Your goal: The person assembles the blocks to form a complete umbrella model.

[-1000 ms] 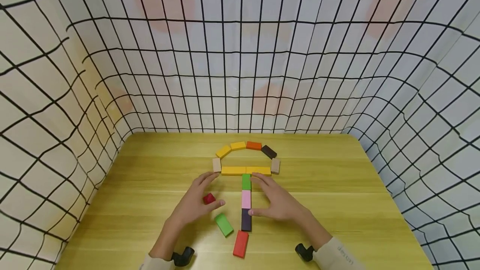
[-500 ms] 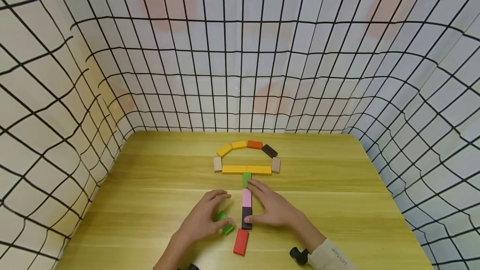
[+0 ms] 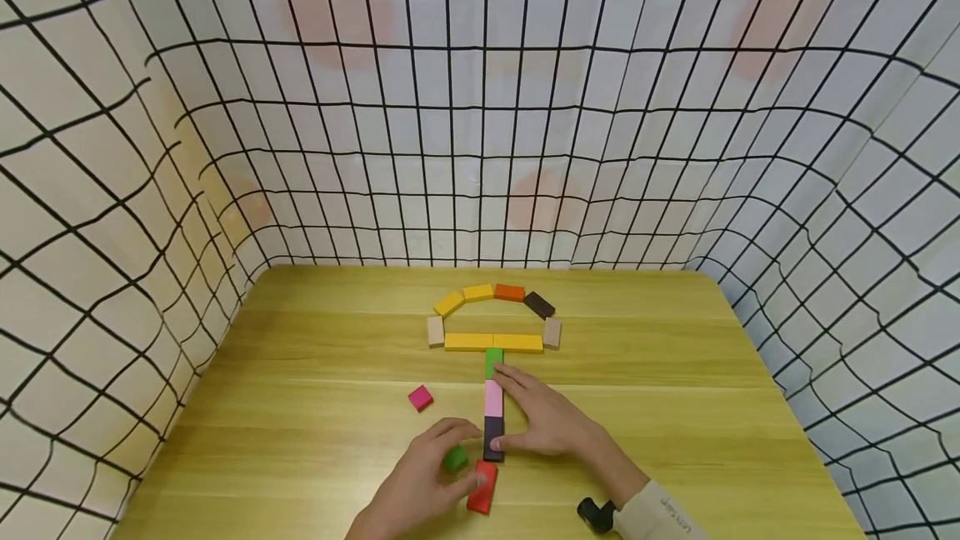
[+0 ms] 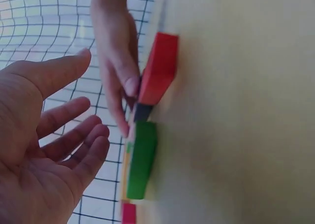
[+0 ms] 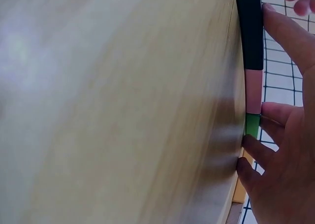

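Note:
My left hand [image 3: 427,477] hovers above the table, fingers spread, over the loose green block [image 3: 455,458] and the red block [image 3: 482,487]. In the left wrist view a gap separates the hand from both blocks. Beside the column of blocks rests my right hand [image 3: 551,419]. Its thumb touches the black block [image 3: 492,432], and its fingertips lie by the upper green block [image 3: 492,357]. Between those two sits the pink block [image 3: 492,397]. The red block stands slightly slanted just below the column. A magenta block [image 3: 421,397] lies alone to the left.
Two long yellow blocks [image 3: 468,342] form a bar above the column. Tan blocks [image 3: 436,332] flank it. Yellow blocks [image 3: 477,292], an orange-red block [image 3: 509,292] and a dark brown block [image 3: 539,305] arch above. Black-gridded white walls [image 3: 465,132] surround the wooden table [image 3: 315,423].
My left hand has moved down and right, from above the magenta block to over the loose green and red blocks. My right hand has shifted slightly down and left onto the column.

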Tool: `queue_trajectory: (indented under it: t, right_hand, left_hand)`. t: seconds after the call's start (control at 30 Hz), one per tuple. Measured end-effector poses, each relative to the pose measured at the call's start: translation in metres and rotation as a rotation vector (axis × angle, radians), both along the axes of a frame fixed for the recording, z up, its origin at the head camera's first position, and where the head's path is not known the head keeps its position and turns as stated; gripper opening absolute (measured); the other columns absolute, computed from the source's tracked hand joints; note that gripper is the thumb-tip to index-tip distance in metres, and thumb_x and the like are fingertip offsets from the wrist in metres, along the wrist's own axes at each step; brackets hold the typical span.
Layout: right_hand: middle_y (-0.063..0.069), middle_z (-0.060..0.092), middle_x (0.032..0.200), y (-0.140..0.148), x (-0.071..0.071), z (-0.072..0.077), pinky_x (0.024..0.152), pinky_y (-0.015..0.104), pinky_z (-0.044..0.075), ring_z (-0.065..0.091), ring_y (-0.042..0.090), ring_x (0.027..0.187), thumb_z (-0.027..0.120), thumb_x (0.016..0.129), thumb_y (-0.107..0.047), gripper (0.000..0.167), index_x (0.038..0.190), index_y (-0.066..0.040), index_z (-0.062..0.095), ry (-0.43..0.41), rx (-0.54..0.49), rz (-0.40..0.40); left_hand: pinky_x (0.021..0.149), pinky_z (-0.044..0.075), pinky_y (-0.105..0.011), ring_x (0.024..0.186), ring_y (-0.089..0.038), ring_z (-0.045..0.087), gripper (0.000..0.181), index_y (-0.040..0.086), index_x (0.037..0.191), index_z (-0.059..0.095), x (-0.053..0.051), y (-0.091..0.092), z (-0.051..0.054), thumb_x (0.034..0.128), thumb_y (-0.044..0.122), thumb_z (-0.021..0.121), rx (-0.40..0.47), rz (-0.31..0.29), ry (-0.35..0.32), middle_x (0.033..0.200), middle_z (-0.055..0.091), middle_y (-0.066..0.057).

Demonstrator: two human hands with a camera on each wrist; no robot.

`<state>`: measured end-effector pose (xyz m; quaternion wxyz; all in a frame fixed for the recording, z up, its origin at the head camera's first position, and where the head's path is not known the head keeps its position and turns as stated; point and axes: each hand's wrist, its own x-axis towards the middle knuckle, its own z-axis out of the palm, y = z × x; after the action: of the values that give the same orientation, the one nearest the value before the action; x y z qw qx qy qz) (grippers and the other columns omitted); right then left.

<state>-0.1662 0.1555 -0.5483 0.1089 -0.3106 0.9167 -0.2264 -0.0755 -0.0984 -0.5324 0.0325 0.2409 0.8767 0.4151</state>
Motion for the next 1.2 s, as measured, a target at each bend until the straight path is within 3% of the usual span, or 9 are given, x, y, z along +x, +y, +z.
queue_trajectory:
  t: [0.23,0.47,0.67,0.87,1.2]
  right_hand:
    - [-0.003,0.024,0.172,-0.001,0.000,-0.001,0.121,0.053,0.037,0.028,0.025,0.157,0.066,0.083,-0.077,0.106,0.164,-0.020,0.029,0.000,-0.011,0.001]
    - [-0.005,0.023,0.172,0.000,-0.001,-0.003,0.120,0.054,0.039,0.029,0.025,0.157,0.066,0.083,-0.077,0.106,0.165,-0.022,0.028,-0.016,-0.006,-0.006]
    - [-0.004,0.023,0.172,0.002,-0.002,-0.002,0.119,0.055,0.039,0.029,0.027,0.156,0.067,0.082,-0.077,0.106,0.164,-0.021,0.029,-0.014,-0.003,-0.008]
    - [-0.004,0.024,0.172,0.002,-0.001,-0.002,0.119,0.055,0.038,0.029,0.026,0.156,0.066,0.082,-0.079,0.107,0.164,-0.021,0.029,-0.022,-0.001,-0.015]
    - [-0.005,0.024,0.172,0.000,-0.001,-0.002,0.121,0.054,0.037,0.028,0.025,0.157,0.066,0.082,-0.078,0.106,0.164,-0.022,0.029,-0.030,-0.005,-0.016]
  left_hand:
    - [0.102,0.055,-0.034,0.117,-0.013,0.062,0.050,0.017,0.135,0.064,0.009,-0.001,-0.014,0.0928,0.042,0.077,0.000,0.004,-0.044,0.131,0.065,0.007]
    - [0.104,0.054,-0.046,0.121,-0.019,0.061,0.052,0.021,0.130,0.067,0.017,-0.002,-0.013,0.0890,0.051,0.078,-0.083,0.062,-0.041,0.130,0.063,0.009]
    - [0.081,0.056,-0.025,0.094,-0.004,0.059,0.064,0.016,0.129,0.067,0.020,0.014,-0.010,0.0808,0.054,0.085,-0.098,0.025,-0.072,0.117,0.064,0.004]
    - [0.078,0.055,-0.022,0.091,-0.001,0.061,0.072,0.008,0.134,0.063,0.021,0.022,-0.009,0.0766,0.040,0.092,-0.116,0.059,-0.144,0.119,0.067,-0.003]
    - [0.080,0.054,-0.021,0.090,0.002,0.059,0.054,0.008,0.131,0.066,0.018,0.009,-0.015,0.0812,0.016,0.084,-0.085,0.020,-0.175,0.112,0.068,0.006]
